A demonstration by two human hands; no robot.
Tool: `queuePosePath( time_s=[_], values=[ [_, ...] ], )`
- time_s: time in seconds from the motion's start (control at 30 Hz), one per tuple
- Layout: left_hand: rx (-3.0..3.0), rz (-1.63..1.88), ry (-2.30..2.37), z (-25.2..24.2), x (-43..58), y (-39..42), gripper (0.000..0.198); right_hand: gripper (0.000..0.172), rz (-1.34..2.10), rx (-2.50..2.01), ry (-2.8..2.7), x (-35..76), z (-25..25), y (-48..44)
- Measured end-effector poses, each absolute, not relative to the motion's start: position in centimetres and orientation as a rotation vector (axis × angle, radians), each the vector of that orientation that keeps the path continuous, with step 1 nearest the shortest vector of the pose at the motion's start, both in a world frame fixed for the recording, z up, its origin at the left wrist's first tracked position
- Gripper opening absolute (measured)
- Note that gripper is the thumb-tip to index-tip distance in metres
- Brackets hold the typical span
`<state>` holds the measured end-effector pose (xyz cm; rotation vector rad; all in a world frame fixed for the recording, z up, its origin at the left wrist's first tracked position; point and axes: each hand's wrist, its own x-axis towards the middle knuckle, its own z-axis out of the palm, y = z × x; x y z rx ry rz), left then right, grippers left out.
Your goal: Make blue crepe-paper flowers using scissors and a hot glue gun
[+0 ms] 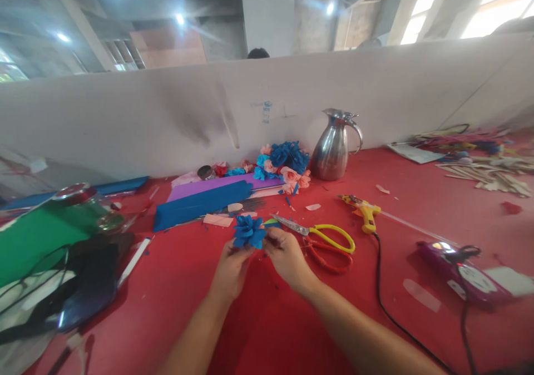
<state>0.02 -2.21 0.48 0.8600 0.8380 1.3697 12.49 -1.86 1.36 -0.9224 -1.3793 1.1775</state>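
Observation:
A blue paper flower with layered petals is held up over the red table. My left hand grips it from below, its fingertips partly hidden by the petals. My right hand is closed in a pinch at the flower's right edge; exactly what its fingertips hold is too small to tell. Scissors with one yellow and one orange handle lie just right of my right hand, blades pointing toward the flower. Behind the hands, a pile of finished blue and pink paper flowers rests near the white partition.
A steel jug stands by the partition. A yellow glue gun lies to the right, its black cord running past a purple power strip. Blue paper and scraps lie behind; green sheet, glass jar are left; wooden sticks far right.

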Motion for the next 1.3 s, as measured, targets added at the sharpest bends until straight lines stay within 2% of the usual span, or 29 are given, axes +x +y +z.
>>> queuePosePath(
  time_s=[0.97, 1.3],
  values=[
    [0.707, 1.382, 0.871, 1.28, 0.42, -2.39, 0.036, 0.031, 1.139, -0.87, -1.362, 12.16, 1.38, -2.22],
    [0.731, 1.341, 0.787, 1.0, 0.48, -2.44, 0.031, 0.027, 1.146, -0.936, -1.309, 11.92, 0.71, -1.88]
  ],
)
